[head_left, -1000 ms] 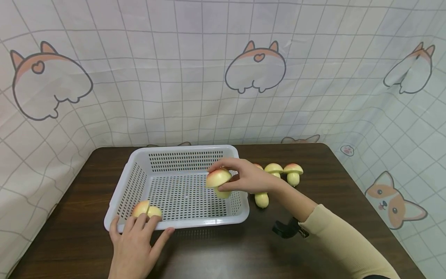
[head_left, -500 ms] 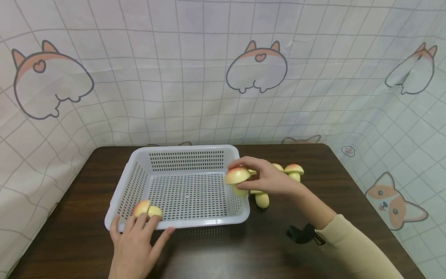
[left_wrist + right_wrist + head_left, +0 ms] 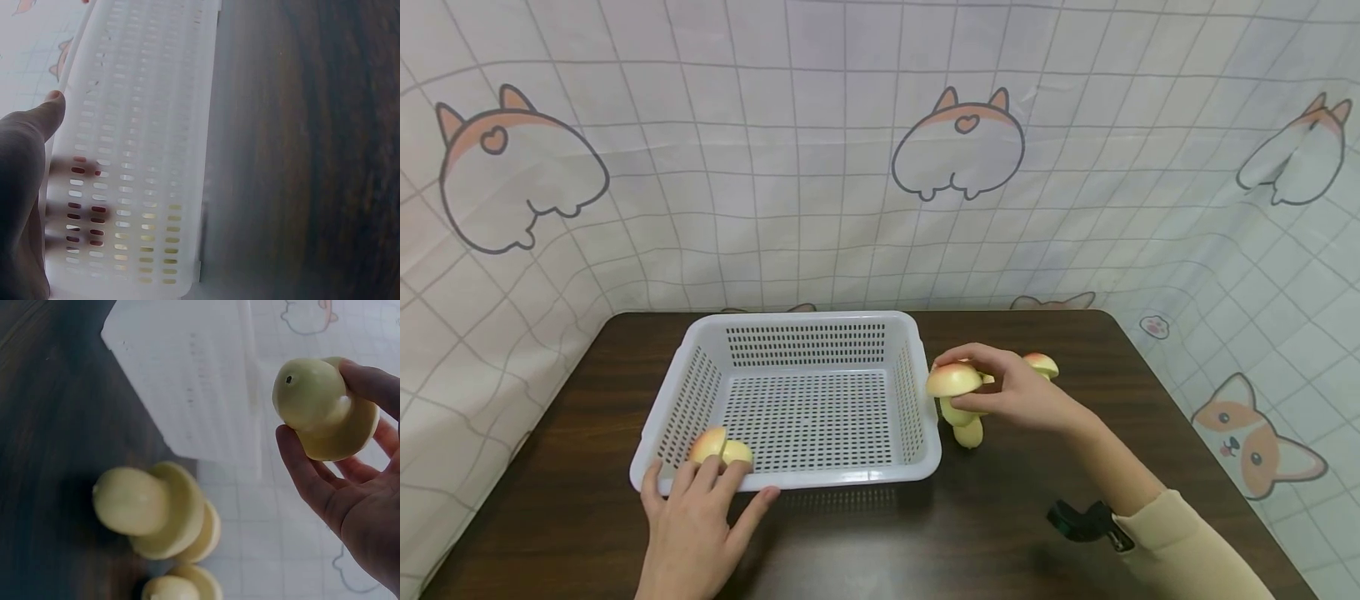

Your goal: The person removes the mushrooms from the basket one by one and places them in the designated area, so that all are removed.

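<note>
My right hand [image 3: 1015,392] holds a toy mushroom [image 3: 953,382] just beyond the basket's right rim, above the table. Thumb and fingers pinch it around the cap and stem; in the right wrist view the mushroom's [image 3: 312,400] stem end faces the camera. Below it lie other toy mushrooms, one showing its pale stem [image 3: 967,433], partly hidden by the hand. My left hand [image 3: 692,525] hooks its fingers over the near-left rim of the white plastic basket [image 3: 865,477], thumb stretched along the outside. Inside, by those fingertips, lies another yellow mushroom [image 3: 709,444] with a reddish cap.
A mushroom cap [image 3: 1041,364] shows behind the right hand. In the right wrist view, mushrooms [image 3: 131,503] lie in a cluster near the basket's end. The brown table [image 3: 1000,533] is bordered at the back and right by a printed grid cloth [image 3: 820,167].
My right hand has moved right with the mushroom, from over the basket to beyond its right rim. The left hand stays at the near rim. The view has shifted slightly.
</note>
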